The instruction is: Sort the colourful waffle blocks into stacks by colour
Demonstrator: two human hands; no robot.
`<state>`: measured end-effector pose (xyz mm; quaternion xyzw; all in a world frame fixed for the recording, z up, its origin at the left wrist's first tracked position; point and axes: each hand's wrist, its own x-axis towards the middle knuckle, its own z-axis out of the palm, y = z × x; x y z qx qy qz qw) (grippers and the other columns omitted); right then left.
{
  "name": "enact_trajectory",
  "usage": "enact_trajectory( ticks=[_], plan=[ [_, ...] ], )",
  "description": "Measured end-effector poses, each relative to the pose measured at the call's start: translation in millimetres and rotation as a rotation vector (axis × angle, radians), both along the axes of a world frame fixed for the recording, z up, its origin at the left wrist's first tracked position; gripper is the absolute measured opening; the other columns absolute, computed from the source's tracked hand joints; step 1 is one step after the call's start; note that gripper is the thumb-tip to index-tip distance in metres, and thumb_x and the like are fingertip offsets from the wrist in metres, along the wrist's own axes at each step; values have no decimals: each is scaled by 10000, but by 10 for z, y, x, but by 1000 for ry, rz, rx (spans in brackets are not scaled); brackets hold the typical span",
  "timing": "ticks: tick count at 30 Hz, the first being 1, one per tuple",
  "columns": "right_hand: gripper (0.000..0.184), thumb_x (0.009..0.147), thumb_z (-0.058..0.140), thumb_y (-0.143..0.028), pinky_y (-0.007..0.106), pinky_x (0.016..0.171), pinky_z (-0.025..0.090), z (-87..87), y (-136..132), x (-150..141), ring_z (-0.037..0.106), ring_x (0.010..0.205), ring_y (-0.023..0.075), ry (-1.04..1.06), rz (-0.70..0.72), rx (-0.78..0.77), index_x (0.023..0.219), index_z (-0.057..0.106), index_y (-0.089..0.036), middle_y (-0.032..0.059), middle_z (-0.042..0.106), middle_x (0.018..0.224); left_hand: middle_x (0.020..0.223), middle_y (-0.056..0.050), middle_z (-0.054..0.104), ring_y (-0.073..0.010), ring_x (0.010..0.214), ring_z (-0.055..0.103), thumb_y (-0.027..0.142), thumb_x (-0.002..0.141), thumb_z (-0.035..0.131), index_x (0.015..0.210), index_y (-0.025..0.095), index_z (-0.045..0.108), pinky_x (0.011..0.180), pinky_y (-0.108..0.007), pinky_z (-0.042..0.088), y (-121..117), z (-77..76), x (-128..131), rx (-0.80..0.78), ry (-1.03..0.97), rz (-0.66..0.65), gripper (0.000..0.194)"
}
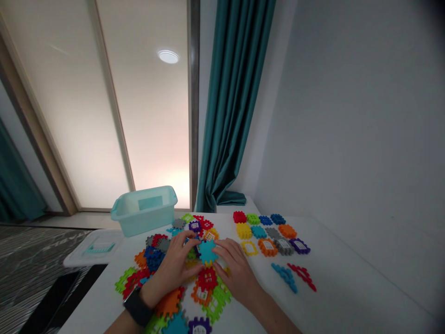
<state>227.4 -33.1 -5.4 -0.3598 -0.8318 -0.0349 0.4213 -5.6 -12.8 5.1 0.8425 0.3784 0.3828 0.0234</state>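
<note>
Left hand [170, 265] and right hand [237, 273] are both half-curled with the fingers loosely spread, closing in from either side on a blue waffle-block tile [207, 252]. The fingertips are right at its edges, but I can't tell if either hand really has hold of it. The tile sits in the middle of a messy heap of colorful plastic tiles [153, 258], just above a red tile [207, 278]. There's a black watch [138, 307] on the left wrist. Off to the right on the white table [313, 306], more tiles [266, 233] are laid out in tidy rows, with a blue chain of linked pieces [285, 277] and a red one [302, 277] just below them. Past the heap sits a translucent teal plastic bin [144, 211], its lid [93, 248] lying off to the left, and a teal curtain [232, 106] hangs behind it all.
</note>
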Motion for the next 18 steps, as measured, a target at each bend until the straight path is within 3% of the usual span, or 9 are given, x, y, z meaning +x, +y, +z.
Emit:
enact_trajectory(
  ticks=[6, 12, 18],
  plan=[
    [256, 959, 506, -107, 516, 1035, 481, 76, -2, 28, 598, 1153, 252, -86, 1, 2, 1162, 579, -245, 78, 668, 1215, 1284, -118, 547, -324, 1173, 563, 200, 696, 846, 1182, 231, 602, 997, -485, 500, 14, 10, 13, 24, 52, 27, 544],
    [235, 898, 570, -59, 500, 1044, 460, 188, 5, 96, 575, 1156, 259, -158, 4, -17, 1054, 595, -233, 65, 671, 1188, 1281, -119, 550, -325, 1180, 561, 274, 741, 840, 1164, 233, 609, 983, -475, 510, 15, -22, 50, 16, 85, 19, 484],
    [240, 878, 614, -58, 489, 1050, 445, 187, 2, 264, 572, 1153, 260, -194, -3, -71, 1030, 608, -243, 42, 678, 1173, 1271, -107, 566, -331, 1178, 549, 257, 710, 852, 1159, 238, 609, 990, -484, 490, 11, 26, 205, -15, 148, 13, 512]
  ],
)
